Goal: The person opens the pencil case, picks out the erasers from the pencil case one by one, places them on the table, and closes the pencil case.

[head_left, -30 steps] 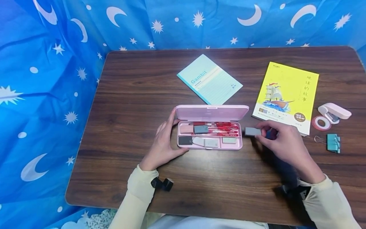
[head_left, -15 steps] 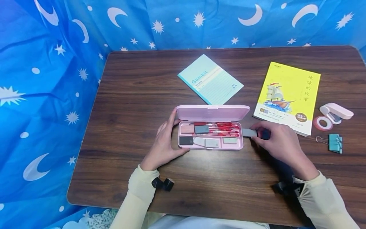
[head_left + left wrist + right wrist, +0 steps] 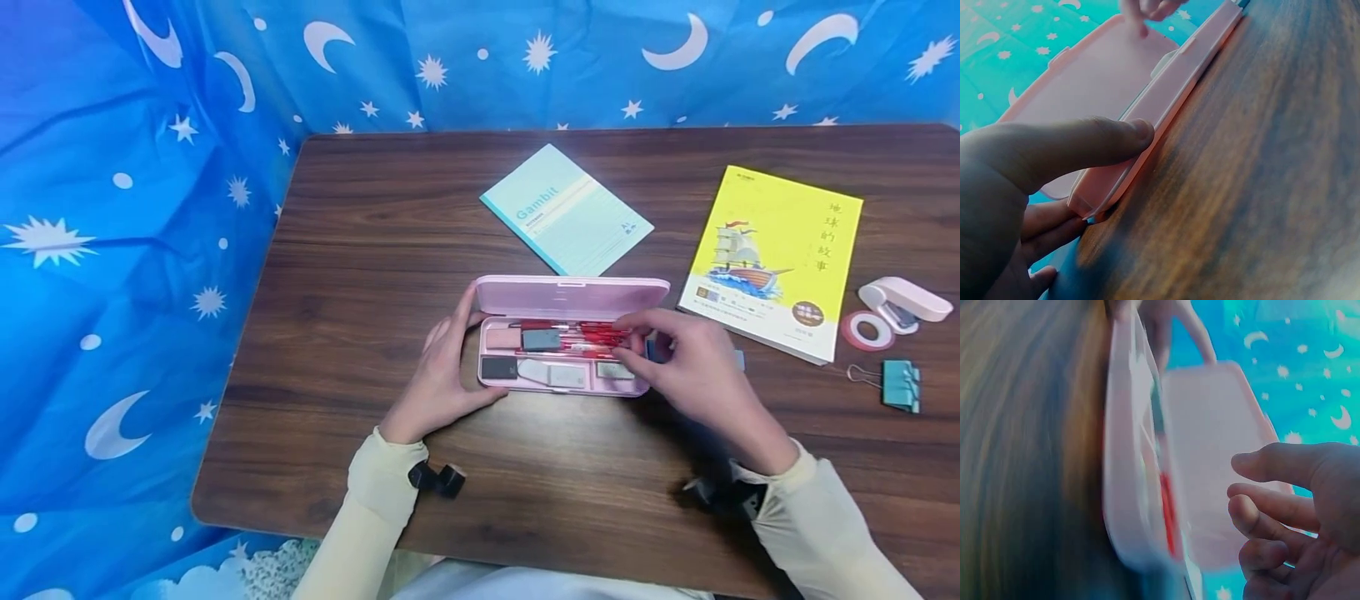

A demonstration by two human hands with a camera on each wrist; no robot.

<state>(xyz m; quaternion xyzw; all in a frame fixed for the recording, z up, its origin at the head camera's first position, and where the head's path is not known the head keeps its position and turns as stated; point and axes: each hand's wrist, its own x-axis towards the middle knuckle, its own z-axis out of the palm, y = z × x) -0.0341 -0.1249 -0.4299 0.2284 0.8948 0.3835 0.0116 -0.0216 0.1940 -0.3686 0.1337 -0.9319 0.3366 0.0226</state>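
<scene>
A pink pencil case (image 3: 558, 389) lies on the table with its lid (image 3: 573, 296) raised. Inside are several red pens (image 3: 600, 333), a pink block (image 3: 503, 338), a dark grey block (image 3: 498, 367) and a white piece (image 3: 566, 376). My left hand (image 3: 435, 379) grips the case's left end, its thumb (image 3: 1116, 140) on the front wall and fingers behind. Over the right end hovers my right hand (image 3: 693, 358), thumb and fingertips apart with nothing between them in the right wrist view. A blue-grey item (image 3: 740, 360) peeks out behind that hand, mostly hidden.
A light blue notebook (image 3: 566, 208) lies behind the case. To the right are a yellow book (image 3: 780, 242), a pink stapler (image 3: 907, 302), a tape roll (image 3: 867, 331) and a teal binder clip (image 3: 900, 385). Blue patterned cloth (image 3: 465, 92) hangs at the back and left.
My right hand has let go of the grey block beside the case and moved left over the case's right end. My left hand keeps its grip on the case.
</scene>
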